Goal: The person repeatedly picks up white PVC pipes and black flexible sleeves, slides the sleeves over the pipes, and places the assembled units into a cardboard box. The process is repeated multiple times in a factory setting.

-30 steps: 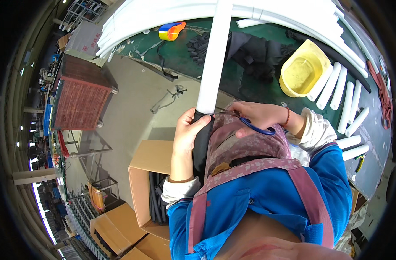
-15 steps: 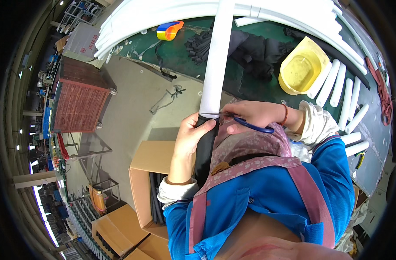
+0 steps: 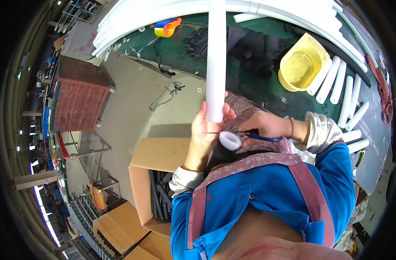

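Over the left hand (image 3: 203, 129) comes the low end of a long white foam tube (image 3: 216, 65). Half a second ago the scissors (image 3: 268, 138) sat right on the line where this tube met the black cover (image 3: 217, 158). Now there is a gap. Below it, a round white foam end (image 3: 224, 142) with a hole in it tips up, with black under it. So it looks like the cut has gone all the way through and made two parts.

The left grip has its thumb and fingers loose on both sides of the tube; I cannot tell if they squeeze it. The right hand (image 3: 267, 124) has its grip closed on the blue handles, and the blades point left, just beside the round end. I cannot tell what holds that part up.

Behind the hands is the pink apron (image 3: 267, 162). Farther off, a yellow tub (image 3: 302, 65) and short white tubes (image 3: 325, 82) are on the green worktop (image 3: 250, 89). Black tubes (image 3: 161, 195) lie in a cardboard box (image 3: 139, 195).
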`<state>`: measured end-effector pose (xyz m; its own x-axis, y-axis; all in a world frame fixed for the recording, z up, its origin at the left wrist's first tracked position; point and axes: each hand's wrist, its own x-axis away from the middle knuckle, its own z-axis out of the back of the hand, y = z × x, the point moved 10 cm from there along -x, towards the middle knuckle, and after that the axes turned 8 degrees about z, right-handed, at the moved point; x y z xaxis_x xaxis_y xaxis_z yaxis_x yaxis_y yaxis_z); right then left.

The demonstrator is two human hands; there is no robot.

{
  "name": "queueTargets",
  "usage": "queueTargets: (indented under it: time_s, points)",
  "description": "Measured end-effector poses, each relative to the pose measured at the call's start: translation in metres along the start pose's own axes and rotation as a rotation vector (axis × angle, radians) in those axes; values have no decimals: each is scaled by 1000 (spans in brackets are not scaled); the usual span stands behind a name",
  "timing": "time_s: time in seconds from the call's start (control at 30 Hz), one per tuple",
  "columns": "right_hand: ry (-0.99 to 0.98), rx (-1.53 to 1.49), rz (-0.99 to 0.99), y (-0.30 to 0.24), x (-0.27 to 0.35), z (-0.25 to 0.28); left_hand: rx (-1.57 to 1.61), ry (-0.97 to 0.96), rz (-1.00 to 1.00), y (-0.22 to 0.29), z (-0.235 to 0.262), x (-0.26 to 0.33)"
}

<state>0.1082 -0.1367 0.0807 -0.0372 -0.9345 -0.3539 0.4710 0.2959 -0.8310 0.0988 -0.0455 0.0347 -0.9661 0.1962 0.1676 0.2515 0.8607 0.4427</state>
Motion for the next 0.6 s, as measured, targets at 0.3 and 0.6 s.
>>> queueTargets:
  time_s: [0.3, 0.6]
  points:
    - [1062, 897, -903, -3, 256, 161, -326, 152, -14, -8, 33, 6]
    - [608, 1114, -1307, 16, 283, 163, -444, 193, -50, -12, 38, 6]
